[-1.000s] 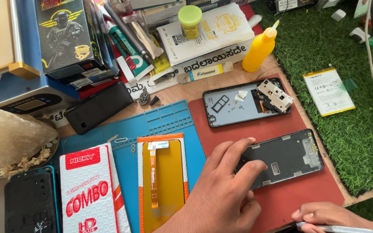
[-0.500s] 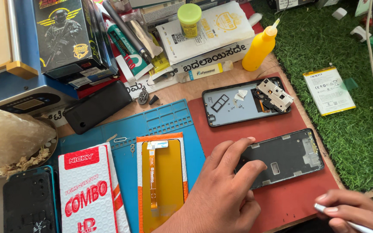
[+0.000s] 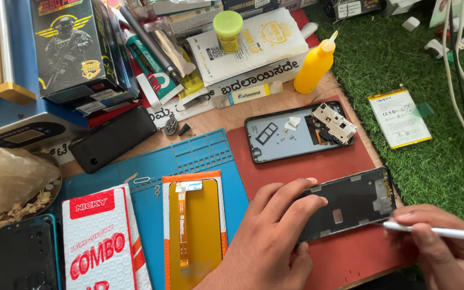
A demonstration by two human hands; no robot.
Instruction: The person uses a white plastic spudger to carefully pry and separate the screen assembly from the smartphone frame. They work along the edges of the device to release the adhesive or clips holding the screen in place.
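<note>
The person's left hand (image 3: 267, 244) lies spread, fingers pressing down on the left end of a black rectangular phone frame (image 3: 350, 201), which rests on a dark red rubber work mat (image 3: 345, 161). The right hand (image 3: 447, 244) is closed around a slim white pen-shaped tool (image 3: 441, 232), its tip touching the frame's lower right edge. Left of the red mat lies an orange-backed replacement screen with a flex strip (image 3: 194, 228) on a blue silicone mat (image 3: 189, 158). Farther up the red mat sits a grey opened phone back shell (image 3: 296, 134). Beyond the red mat's far edge stands a yellow squeeze bottle (image 3: 313, 65); to the mat's right, on green artificial turf (image 3: 414, 70), lies a white flat battery (image 3: 398, 118).
</note>
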